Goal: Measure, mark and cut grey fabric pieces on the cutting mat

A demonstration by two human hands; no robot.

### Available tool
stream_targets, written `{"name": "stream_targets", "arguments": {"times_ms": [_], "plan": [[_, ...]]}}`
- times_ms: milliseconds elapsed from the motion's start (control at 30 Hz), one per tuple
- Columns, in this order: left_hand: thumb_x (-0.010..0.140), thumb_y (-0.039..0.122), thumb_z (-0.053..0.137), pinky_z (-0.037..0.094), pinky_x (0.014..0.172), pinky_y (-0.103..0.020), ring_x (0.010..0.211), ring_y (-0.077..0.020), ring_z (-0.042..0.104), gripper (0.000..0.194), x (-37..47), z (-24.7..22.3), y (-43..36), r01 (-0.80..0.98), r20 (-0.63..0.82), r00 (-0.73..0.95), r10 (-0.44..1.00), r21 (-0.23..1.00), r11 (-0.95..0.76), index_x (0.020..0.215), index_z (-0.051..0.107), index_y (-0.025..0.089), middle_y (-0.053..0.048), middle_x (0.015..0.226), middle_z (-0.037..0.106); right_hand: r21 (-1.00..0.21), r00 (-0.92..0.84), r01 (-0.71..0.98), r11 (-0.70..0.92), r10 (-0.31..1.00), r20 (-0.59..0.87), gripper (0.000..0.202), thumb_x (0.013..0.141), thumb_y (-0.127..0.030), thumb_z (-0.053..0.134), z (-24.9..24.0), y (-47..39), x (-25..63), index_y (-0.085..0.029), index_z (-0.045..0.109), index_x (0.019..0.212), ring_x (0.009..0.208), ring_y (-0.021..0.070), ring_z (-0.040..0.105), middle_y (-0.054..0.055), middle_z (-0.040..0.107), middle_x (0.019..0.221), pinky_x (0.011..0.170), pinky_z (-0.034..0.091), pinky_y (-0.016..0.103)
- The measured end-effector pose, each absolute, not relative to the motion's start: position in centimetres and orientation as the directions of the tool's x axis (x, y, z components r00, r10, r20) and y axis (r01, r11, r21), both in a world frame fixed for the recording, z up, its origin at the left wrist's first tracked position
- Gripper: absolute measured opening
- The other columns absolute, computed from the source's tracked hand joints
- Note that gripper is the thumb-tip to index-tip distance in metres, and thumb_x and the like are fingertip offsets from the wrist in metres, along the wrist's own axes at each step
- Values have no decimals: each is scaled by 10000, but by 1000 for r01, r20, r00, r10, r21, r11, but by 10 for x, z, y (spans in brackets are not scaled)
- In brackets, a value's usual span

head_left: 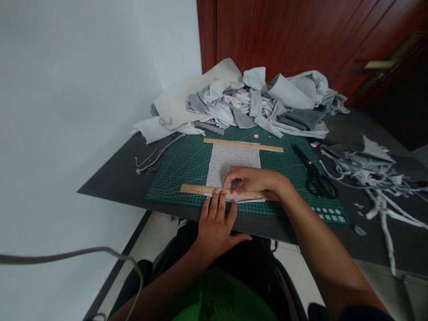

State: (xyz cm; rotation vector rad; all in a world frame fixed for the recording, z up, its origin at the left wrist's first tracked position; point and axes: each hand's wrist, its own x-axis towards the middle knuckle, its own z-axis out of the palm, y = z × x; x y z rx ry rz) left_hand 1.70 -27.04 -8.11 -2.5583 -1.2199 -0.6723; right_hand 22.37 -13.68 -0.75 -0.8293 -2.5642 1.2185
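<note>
A piece of light grey fabric [234, 158] lies flat on the green cutting mat [177, 160]. Across its near end rests a wooden ruler [192, 189], and a second wooden ruler [244, 144] crosses the far end. My left hand [217, 218] is open, its spread fingertips pressing on the near ruler and the fabric edge. Beside those fingertips my right hand [249, 179] is closed in a pinch at the same ruler. Whatever sits between its thumb and finger is too small to make out. A strip of the fabric's edge shows on the near side of the ruler.
Black-handled scissors [319, 180] lie on the mat's right side. A heap of grey and white cloth [247, 102] fills the table's back. Tangled scraps [371, 165] cover the right, and thin strips [160, 154] lie left. A cable [110, 252] hangs at lower left.
</note>
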Motion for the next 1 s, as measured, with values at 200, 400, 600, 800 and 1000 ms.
{"name": "stream_targets", "arguments": {"times_ms": [200, 400, 600, 800, 1000], "plan": [[774, 899, 522, 302, 1184, -586, 1463, -449, 405, 984, 17, -82, -270, 780, 488, 546, 681, -1, -626, 1366, 616, 119, -298, 1518, 488, -753, -839, 396, 525, 540, -65, 316, 835, -79, 635, -11, -133, 227, -204, 750, 1100, 988, 196, 591, 40, 630, 1026, 911, 482, 343], [776, 896, 524, 297, 1186, -592, 1468, -449, 395, 988, 17, -81, -271, 782, 484, 546, 684, -2, -623, 1377, 606, 116, -299, 1523, 482, -757, -846, 391, 523, 528, -72, 378, 808, -49, 624, -8, -134, 228, -203, 745, 1132, 1020, 203, 597, 48, 634, 1053, 941, 480, 353], [786, 895, 508, 304, 1179, -597, 1458, -457, 406, 985, 17, -81, -270, 776, 492, 554, 672, -14, -630, 1368, 611, 107, -315, 1510, 486, -760, -845, 396, 516, 530, -80, 369, 811, -58, 635, -8, -134, 227, -209, 751, 1128, 1029, 209, 599, 47, 638, 1058, 951, 482, 362], [777, 900, 512, 308, 1173, -603, 1458, -457, 407, 990, 17, -82, -270, 781, 487, 552, 677, -19, -624, 1377, 609, 119, -305, 1509, 493, -756, -848, 399, 519, 523, -88, 364, 805, -60, 649, -7, -133, 226, -211, 757, 1118, 1033, 211, 596, 47, 645, 1058, 959, 475, 367], [766, 895, 541, 295, 1184, -601, 1470, -447, 390, 991, 17, -84, -271, 781, 488, 548, 679, -10, -624, 1387, 609, 126, -282, 1509, 507, -759, -851, 387, 523, 519, -76, 326, 824, -92, 666, -8, -132, 227, -216, 761, 1111, 1022, 210, 600, 47, 647, 1050, 941, 481, 357]]}}
